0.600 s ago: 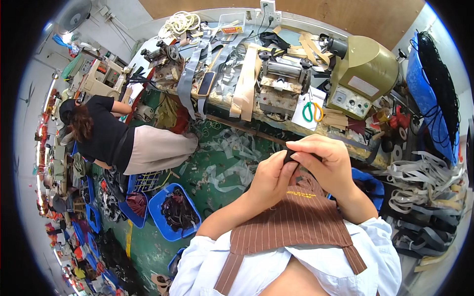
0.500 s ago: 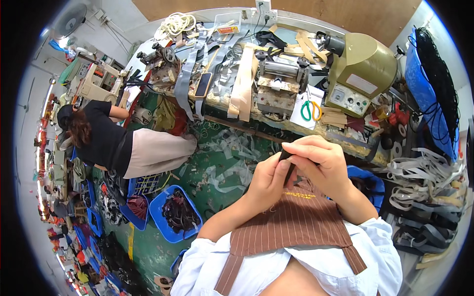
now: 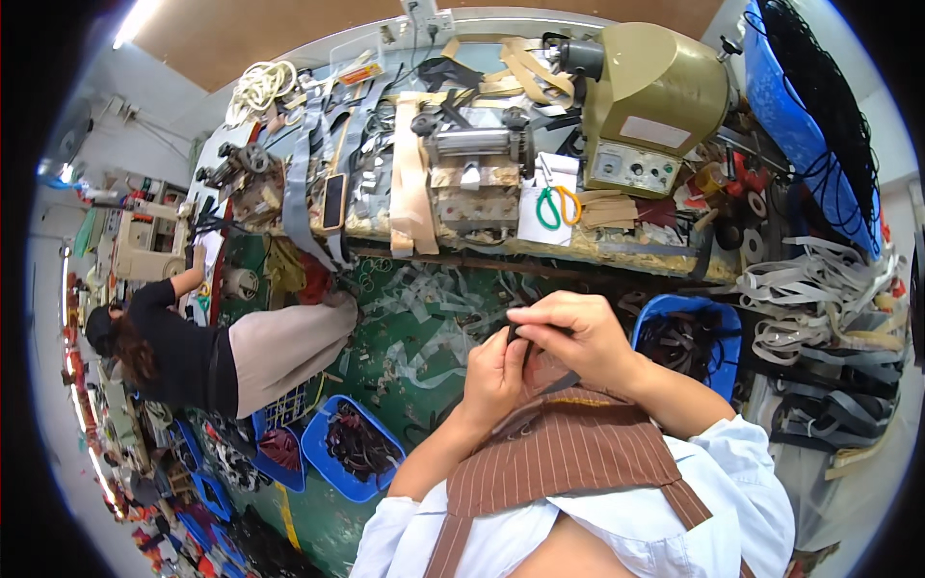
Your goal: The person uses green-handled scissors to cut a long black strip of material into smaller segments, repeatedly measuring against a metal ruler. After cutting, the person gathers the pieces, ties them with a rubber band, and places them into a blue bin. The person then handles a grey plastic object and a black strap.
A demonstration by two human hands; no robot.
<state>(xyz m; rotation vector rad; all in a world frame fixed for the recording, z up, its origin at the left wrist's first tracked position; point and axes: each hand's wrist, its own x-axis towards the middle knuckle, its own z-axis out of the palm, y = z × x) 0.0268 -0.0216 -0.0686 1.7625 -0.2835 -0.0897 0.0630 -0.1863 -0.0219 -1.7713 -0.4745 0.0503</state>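
Observation:
My left hand [image 3: 494, 374] and my right hand [image 3: 582, 335] are close together in front of my brown striped apron [image 3: 568, 448]. Both pinch a narrow black strap [image 3: 561, 382], its short upper end poking up between the fingertips. Another length of it slants below my right hand, over the apron's top. My left fingers are pressed together on the strap, while the right thumb and forefinger close on it from the other side. Part of the strap is hidden by the fingers.
Ahead stands a cluttered workbench with an olive-green machine [image 3: 655, 111], scissors with green and orange handles [image 3: 559, 206], a phone [image 3: 333, 200] and fabric strips [image 3: 409, 183]. Blue baskets [image 3: 352, 486] hold straps. A co-worker [image 3: 173, 352] bends at a sewing machine [image 3: 149, 246] on the left.
My view has turned, so the bench sits further left and higher. My hands have shifted left in the picture, and more of the strap shows beneath them. The co-worker's arm reaches forward.

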